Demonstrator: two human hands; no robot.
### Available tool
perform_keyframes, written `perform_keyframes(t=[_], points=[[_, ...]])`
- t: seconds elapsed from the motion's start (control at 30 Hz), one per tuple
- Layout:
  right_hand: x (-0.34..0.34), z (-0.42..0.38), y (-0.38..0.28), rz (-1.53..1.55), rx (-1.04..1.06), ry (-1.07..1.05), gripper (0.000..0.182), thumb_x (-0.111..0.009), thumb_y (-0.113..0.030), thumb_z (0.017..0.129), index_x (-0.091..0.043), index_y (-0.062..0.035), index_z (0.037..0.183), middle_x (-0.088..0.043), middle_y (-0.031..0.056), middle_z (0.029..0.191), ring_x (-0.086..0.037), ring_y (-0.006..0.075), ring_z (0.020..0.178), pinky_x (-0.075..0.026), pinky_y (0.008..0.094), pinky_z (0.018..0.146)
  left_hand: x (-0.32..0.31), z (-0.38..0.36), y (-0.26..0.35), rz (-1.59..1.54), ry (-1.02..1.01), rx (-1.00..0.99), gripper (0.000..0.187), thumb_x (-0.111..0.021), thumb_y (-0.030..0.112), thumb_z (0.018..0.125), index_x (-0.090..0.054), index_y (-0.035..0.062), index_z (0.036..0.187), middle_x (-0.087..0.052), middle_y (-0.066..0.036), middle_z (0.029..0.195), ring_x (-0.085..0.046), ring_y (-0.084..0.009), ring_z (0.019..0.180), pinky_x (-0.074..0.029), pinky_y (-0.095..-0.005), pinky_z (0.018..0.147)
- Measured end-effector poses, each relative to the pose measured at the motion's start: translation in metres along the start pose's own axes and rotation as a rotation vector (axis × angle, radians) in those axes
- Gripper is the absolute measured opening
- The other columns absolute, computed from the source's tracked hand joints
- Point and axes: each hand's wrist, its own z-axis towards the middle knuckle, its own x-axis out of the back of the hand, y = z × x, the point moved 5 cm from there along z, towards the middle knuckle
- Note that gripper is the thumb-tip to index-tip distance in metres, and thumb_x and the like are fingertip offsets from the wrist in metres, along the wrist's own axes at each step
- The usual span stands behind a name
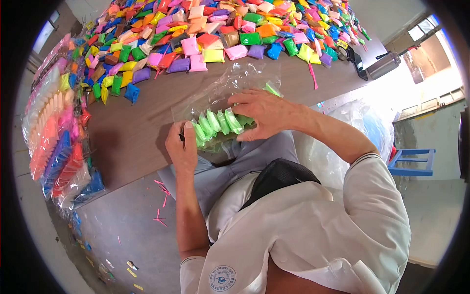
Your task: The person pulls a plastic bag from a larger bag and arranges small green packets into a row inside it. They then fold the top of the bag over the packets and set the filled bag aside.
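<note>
A row of light green packets (214,121) lies side by side at the near edge of the table, in or on a clear plastic bag (245,77). My left hand (182,146) is closed at the left end of the row, thumb on top, gripping the edge of the bag. My right hand (263,115) arches over the right end, its fingers and thumb curled around the packets there. One more light green packet (272,89) shows beyond my right hand. The palm sides of both hands are hidden.
A large heap of colourful packets (215,39) covers the table's far side. Filled clear bags of packets (56,132) hang at the left edge. A metal cup (384,66) and black stand (359,63) are at right. A blue stool (413,161) stands beyond clear plastic sheeting (333,142).
</note>
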Motion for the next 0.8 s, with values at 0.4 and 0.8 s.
perform_keyframes(t=[0.4, 0.8], points=[[-0.004, 0.003, 0.007, 0.065, -0.207, 0.018, 0.056, -0.067, -0.032, 0.085, -0.048, -0.0066, 0.131, -0.062, 0.0174, 0.103, -0.059, 0.0368, 0.099, -0.044, 0.0448, 0.092, 0.000, 0.000, 0.005, -0.011, 0.003, 0.002, 0.027, -0.056, 0.024, 0.095, -0.063, -0.0021, 0.092, -0.062, -0.011, 0.078, -0.055, -0.0190, 0.071, -0.045, -0.0327, 0.067], [-0.006, 0.008, 0.002, -0.020, -0.038, 0.039, 0.052, -0.073, -0.021, 0.073, -0.055, -0.0114, 0.120, -0.063, 0.0108, 0.104, -0.058, 0.0315, 0.101, -0.045, 0.0431, 0.091, 0.000, 0.001, 0.002, -0.016, 0.006, -0.029, 0.027, -0.055, 0.023, 0.095, -0.062, -0.0021, 0.092, -0.062, -0.011, 0.078, -0.055, -0.0190, 0.071, -0.045, -0.0328, 0.067]])
